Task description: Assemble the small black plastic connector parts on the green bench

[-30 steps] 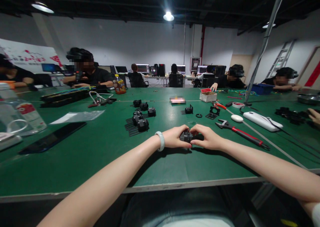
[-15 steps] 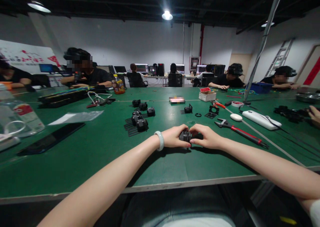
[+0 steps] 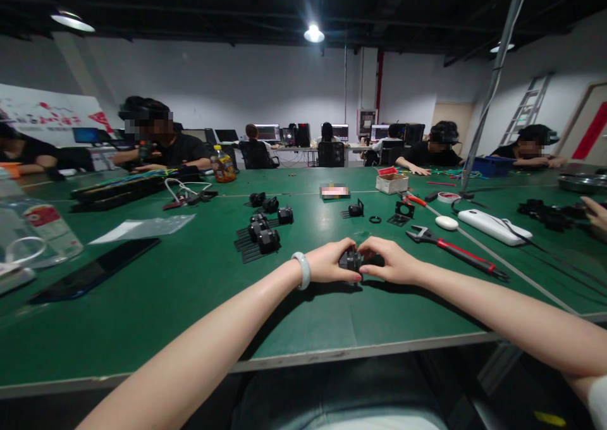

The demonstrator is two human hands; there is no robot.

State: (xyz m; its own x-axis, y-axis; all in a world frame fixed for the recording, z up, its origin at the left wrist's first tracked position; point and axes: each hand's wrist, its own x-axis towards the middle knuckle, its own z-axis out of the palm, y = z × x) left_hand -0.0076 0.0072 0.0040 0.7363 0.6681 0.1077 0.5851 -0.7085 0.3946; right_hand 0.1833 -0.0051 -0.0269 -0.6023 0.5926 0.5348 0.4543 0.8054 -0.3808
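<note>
My left hand (image 3: 329, 262) and my right hand (image 3: 391, 260) meet over the green table (image 3: 190, 291), fingers curled round one small black plastic part (image 3: 351, 260) that rests on the tabletop. The fingers hide most of the part. A pale bangle (image 3: 302, 270) circles my left wrist. A cluster of similar black parts (image 3: 263, 231) on ribbed black strips lies to the far left of my hands. An adjustable wrench with a red handle (image 3: 450, 251) lies to the right.
A dark phone (image 3: 90, 272) and water bottles (image 3: 33, 231) sit at the left. A white case (image 3: 493, 226), white mouse (image 3: 446, 222), small box (image 3: 391, 182) and black brackets (image 3: 402, 212) lie farther right. Several people work along the far edge; another person's hand (image 3: 595, 215) shows at right.
Both hands stay closed on the black part in the same spot. Only the camera has tipped slightly, shifting the scene a little.
</note>
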